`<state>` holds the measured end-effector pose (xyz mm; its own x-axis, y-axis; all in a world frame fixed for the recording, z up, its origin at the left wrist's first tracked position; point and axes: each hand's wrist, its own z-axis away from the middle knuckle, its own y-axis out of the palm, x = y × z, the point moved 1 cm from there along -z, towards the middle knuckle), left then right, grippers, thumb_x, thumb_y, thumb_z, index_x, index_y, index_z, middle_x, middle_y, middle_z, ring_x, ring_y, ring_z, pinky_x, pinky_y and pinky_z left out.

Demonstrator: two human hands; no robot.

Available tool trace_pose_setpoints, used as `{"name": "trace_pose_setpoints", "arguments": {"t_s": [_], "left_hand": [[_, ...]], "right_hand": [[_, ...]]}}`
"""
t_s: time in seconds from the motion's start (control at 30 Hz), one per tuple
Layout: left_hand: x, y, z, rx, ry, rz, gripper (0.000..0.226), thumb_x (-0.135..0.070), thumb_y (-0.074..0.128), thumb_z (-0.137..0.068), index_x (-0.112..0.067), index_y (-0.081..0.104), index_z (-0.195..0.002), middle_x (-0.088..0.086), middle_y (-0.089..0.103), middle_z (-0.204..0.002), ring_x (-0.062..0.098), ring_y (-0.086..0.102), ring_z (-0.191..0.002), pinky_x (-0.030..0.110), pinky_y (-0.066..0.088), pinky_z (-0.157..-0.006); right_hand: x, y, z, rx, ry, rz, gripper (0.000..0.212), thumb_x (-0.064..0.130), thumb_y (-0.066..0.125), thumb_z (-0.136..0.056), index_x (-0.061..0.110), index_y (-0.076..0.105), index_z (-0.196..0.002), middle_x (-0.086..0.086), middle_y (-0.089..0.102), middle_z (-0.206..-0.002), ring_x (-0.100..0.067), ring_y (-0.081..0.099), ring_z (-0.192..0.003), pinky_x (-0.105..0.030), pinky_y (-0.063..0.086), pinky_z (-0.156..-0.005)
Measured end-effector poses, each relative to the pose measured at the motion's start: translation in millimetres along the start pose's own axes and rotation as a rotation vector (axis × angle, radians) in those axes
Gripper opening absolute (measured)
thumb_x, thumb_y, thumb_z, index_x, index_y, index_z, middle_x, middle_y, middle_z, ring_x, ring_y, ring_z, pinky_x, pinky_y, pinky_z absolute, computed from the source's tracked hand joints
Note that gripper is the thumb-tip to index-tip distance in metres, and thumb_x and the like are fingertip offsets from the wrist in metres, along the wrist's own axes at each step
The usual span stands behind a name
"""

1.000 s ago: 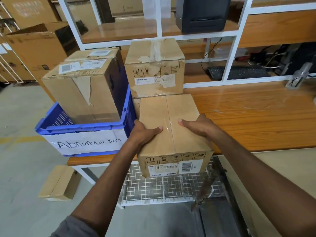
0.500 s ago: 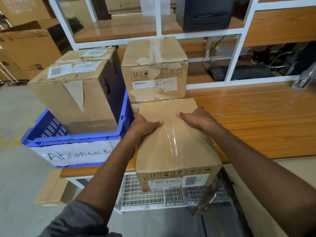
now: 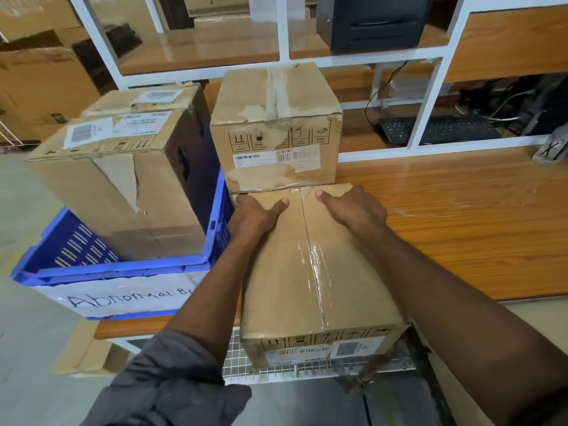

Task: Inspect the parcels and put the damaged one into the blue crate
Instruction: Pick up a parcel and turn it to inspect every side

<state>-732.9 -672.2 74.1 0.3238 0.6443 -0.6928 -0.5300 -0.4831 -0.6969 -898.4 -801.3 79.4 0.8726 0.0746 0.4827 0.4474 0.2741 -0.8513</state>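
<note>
Now, at the left, the blue crate (image 3: pixel 123 267) holds a torn box (image 3: pixel 123 195). Beside it the left hand (image 3: pixel 255 213) grips the far end of the taped box (image 3: pixel 313 272), thumb on top, and the right hand (image 3: pixel 353 210) does likewise. The box overhangs the near edge of the table (image 3: pixel 461 226). Best to tip it slowly, checking every face and corner, with both grips firm.

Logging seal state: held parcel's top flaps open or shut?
Shut. On the held parcel, both top flaps lie flat and meet at the centre, with clear tape running along that seam.
</note>
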Motion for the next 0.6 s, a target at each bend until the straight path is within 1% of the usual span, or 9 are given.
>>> {"name": "trace_pose_setpoints", "arguments": {"t_s": [0.07, 0.17, 0.2, 0.27, 0.33, 0.4, 0.47, 0.53, 0.6], "left_hand": [[-2.0, -1.6, 4.3, -0.006, -0.011, -0.012, 0.105, -0.074, 0.069, -0.084, -0.008, 0.028, -0.155, 0.013, 0.052, -0.150, 0.038, 0.052, -0.136, 0.051, 0.046, -0.105], [-0.7, -6.8, 14.2, 0.051, -0.039, 0.033, 0.110, -0.074, 0.066, -0.086, -0.007, 0.018, -0.161, 0.015, 0.044, -0.158, 0.039, 0.047, -0.141, 0.051, 0.044, -0.110], [1.1, -9.0, 18.9, 0.072, -0.041, 0.056, 0.109, -0.072, 0.066, -0.088, -0.007, 0.017, -0.161, 0.015, 0.042, -0.159, 0.039, 0.045, -0.143, 0.050, 0.043, -0.111], [5.9, -12.6, 32.0, 0.087, -0.033, 0.090, 0.108, -0.069, 0.067, -0.089, -0.007, 0.017, -0.161, 0.015, 0.040, -0.161, 0.039, 0.044, -0.144, 0.049, 0.041, -0.112], [10.8, -17.1, 49.8, 0.053, -0.001, 0.113, 0.106, -0.069, 0.069, -0.087, -0.007, 0.021, -0.158, 0.014, 0.043, -0.159, 0.038, 0.045, -0.143, 0.048, 0.043, -0.112], [12.5, -23.9, 70.1, -0.016, 0.058, 0.154, 0.096, -0.068, 0.072, -0.085, -0.010, 0.031, -0.149, 0.011, 0.049, -0.152, 0.036, 0.050, -0.137, 0.047, 0.046, -0.108], [9.8, -33.6, 90.0, -0.080, 0.133, 0.216, 0.087, -0.066, 0.075, -0.084, -0.016, 0.036, -0.144, 0.005, 0.056, -0.145, 0.031, 0.055, -0.131, 0.042, 0.048, -0.102], [2.6, -46.5, 108.3, -0.148, 0.215, 0.239, 0.082, -0.065, 0.075, -0.084, -0.023, 0.038, -0.144, -0.003, 0.061, -0.136, 0.025, 0.059, -0.125, 0.036, 0.048, -0.094], [-7.3, -60.6, 123.3, -0.222, 0.303, 0.233, 0.078, -0.067, 0.074, -0.084, -0.029, 0.041, -0.144, -0.011, 0.062, -0.123, 0.023, 0.061, -0.121, 0.037, 0.049, -0.095]], "right_hand": [[-1.1, -1.9, 3.2, 0.012, -0.015, -0.016, 0.107, 0.087, 0.049, -0.084, 0.004, 0.040, -0.151, -0.014, 0.060, -0.143, -0.036, 0.057, -0.132, -0.041, 0.045, -0.096], [-6.2, -9.7, 9.1, 0.111, -0.018, -0.100, 0.106, 0.083, 0.050, -0.088, 0.004, 0.031, -0.157, -0.015, 0.051, -0.154, -0.038, 0.050, -0.139, -0.042, 0.044, -0.101], [-8.8, -11.9, 12.7, 0.139, -0.015, -0.134, 0.105, 0.081, 0.052, -0.089, 0.005, 0.030, -0.158, -0.014, 0.048, -0.157, -0.038, 0.049, -0.140, -0.043, 0.044, -0.102], [-16.3, -15.7, 25.0, 0.150, -0.019, -0.181, 0.102, 0.079, 0.056, -0.088, 0.007, 0.034, -0.157, -0.013, 0.049, -0.156, -0.038, 0.051, -0.138, -0.043, 0.046, -0.098], [-26.3, -19.2, 43.9, 0.114, -0.047, -0.213, 0.098, 0.078, 0.056, -0.089, 0.008, 0.037, -0.155, -0.012, 0.052, -0.153, -0.038, 0.053, -0.135, -0.042, 0.046, -0.095], [-35.9, -26.2, 64.8, 0.044, -0.091, -0.241, 0.096, 0.078, 0.057, -0.088, 0.009, 0.038, -0.153, -0.012, 0.057, -0.147, -0.038, 0.055, -0.131, -0.043, 0.047, -0.097], [-42.3, -38.2, 85.2, -0.036, -0.134, -0.273, 0.093, 0.077, 0.059, -0.087, 0.010, 0.042, -0.148, -0.012, 0.062, -0.139, -0.038, 0.059, -0.125, -0.044, 0.049, -0.095], [-44.4, -52.4, 103.8, -0.118, -0.180, -0.306, 0.087, 0.077, 0.060, -0.086, 0.012, 0.045, -0.142, -0.010, 0.066, -0.130, -0.037, 0.062, -0.118, -0.044, 0.050, -0.091], [-42.7, -66.9, 119.5, -0.191, -0.228, -0.335, 0.083, 0.076, 0.059, -0.087, 0.014, 0.045, -0.140, -0.008, 0.068, -0.123, -0.037, 0.063, -0.113, -0.043, 0.050, -0.087]]}}
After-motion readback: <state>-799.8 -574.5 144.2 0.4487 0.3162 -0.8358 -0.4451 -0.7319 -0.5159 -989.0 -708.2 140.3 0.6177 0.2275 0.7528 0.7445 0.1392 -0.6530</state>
